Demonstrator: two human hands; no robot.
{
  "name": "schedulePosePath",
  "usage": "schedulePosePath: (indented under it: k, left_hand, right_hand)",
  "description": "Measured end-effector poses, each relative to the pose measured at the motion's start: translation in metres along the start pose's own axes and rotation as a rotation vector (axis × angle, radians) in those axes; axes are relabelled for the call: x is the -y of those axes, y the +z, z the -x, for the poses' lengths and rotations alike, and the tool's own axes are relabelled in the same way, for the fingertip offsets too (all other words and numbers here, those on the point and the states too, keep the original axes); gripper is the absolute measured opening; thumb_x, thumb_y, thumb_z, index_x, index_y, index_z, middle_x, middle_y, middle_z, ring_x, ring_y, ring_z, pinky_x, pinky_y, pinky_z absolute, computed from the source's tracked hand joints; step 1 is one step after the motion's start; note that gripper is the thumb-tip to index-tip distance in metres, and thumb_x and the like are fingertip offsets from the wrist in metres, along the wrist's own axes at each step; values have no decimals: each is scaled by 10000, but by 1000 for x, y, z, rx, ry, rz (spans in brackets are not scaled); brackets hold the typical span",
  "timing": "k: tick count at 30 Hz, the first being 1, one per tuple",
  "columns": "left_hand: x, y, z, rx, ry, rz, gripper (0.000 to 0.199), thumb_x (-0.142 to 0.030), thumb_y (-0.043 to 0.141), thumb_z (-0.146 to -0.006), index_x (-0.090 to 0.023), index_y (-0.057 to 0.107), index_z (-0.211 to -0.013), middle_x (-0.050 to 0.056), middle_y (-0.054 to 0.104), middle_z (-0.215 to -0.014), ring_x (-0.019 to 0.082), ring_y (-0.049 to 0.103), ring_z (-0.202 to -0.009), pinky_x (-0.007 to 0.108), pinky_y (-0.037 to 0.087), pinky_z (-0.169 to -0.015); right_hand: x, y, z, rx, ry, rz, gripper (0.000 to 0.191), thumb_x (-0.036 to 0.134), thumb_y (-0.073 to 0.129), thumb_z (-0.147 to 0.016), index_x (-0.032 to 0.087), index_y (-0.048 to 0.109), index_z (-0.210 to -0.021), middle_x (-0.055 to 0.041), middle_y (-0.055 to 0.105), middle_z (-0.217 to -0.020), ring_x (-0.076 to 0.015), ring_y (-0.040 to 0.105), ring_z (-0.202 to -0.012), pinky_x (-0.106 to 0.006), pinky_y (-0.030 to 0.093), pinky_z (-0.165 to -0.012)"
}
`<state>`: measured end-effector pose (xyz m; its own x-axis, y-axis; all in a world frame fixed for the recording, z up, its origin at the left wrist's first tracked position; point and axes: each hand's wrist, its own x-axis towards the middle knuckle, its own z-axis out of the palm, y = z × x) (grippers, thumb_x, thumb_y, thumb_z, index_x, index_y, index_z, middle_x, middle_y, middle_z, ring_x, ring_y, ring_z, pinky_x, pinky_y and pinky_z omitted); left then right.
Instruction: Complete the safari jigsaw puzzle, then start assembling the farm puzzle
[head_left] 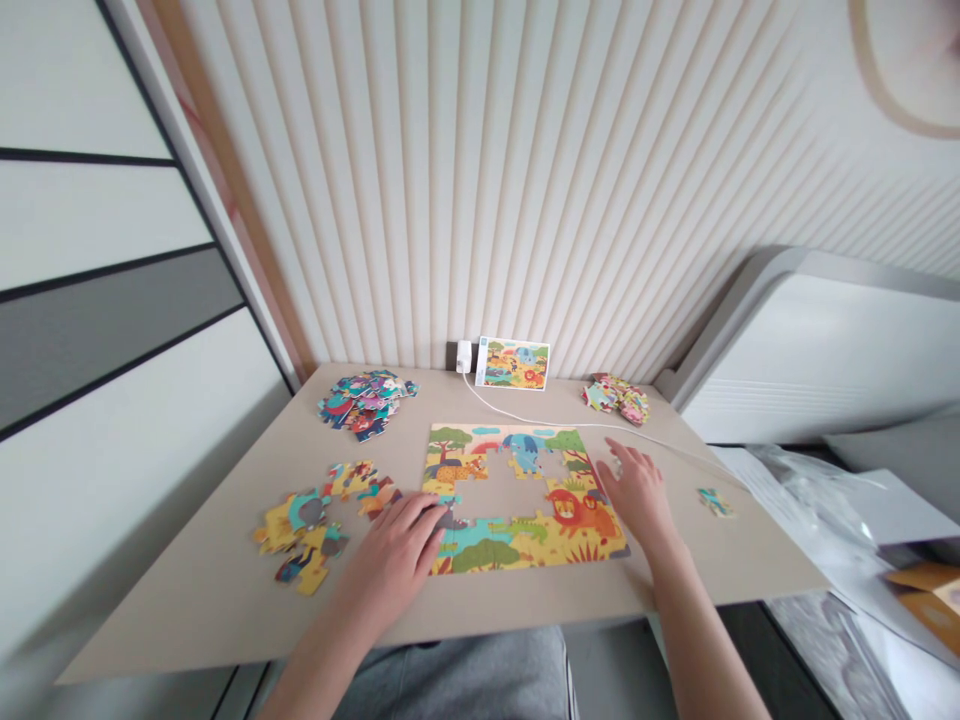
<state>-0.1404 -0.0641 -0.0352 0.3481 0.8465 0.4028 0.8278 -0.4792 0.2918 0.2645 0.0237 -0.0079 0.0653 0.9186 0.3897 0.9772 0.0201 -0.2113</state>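
Worktop (187,590): partly assembled jungle jigsaw puzzle (525,500) at centre. Left hand (394,550) half curled, fingertips on grey puzzle piece (447,518) at gap's lower left, grip unclear. Right hand (630,490) open, fingers spread, at puzzle's right edge.

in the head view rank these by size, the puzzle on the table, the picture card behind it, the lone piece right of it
1. Part-built puzzle
2. Picture card
3. Lone piece

The card sits farther from the camera, so it may look smaller than it is.
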Motion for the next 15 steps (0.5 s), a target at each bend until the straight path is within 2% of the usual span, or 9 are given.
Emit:
schedulePosePath:
  k: [3,6,9,15]
  left_hand:
    - [-1,-1,0,-5,-4,6,287,-274,487,-1044,-264,651,-1280,73,652,-1287,265,612,-1219,478,493,-1101]
    - [-2,-2,-1,2,4,3,291,-281,481,-1050,-263,647,-1287,79,651,-1283,267,611,-1217,488,485,-1107]
    - [-3,-3,-2,1,4,2,293,-284,476,-1051,-255,650,-1285,82,652,-1282,266,614,-1214,485,488,-1106]
    - [-2,-4,-1,-17,0,3,293,-295,486,-1042,-281,665,-1274,64,661,-1287,260,626,-1216,467,488,-1115]
  right_hand:
    - [-49,-1,-1,85,122,57,743,568,579,-915,236,426,-1561,-157,663,-1328,-388,586,-1237,-535,444,-1001]
    - [-78,3,4,158,154,0,793,635,556,-901,220,417,-1562,-153,650,-1361,-371,595,-1250,-519,448,-1027]
    - [-84,9,9,135,163,-43,755,657,537,-901,222,484,-1516,-153,644,-1367,-360,592,-1263,-515,445,-1046]
    - [-85,17,13,61,231,-79,781,671,544,-881,213,489,-1512,-167,650,-1335,-365,589,-1261,-526,436,-1053]
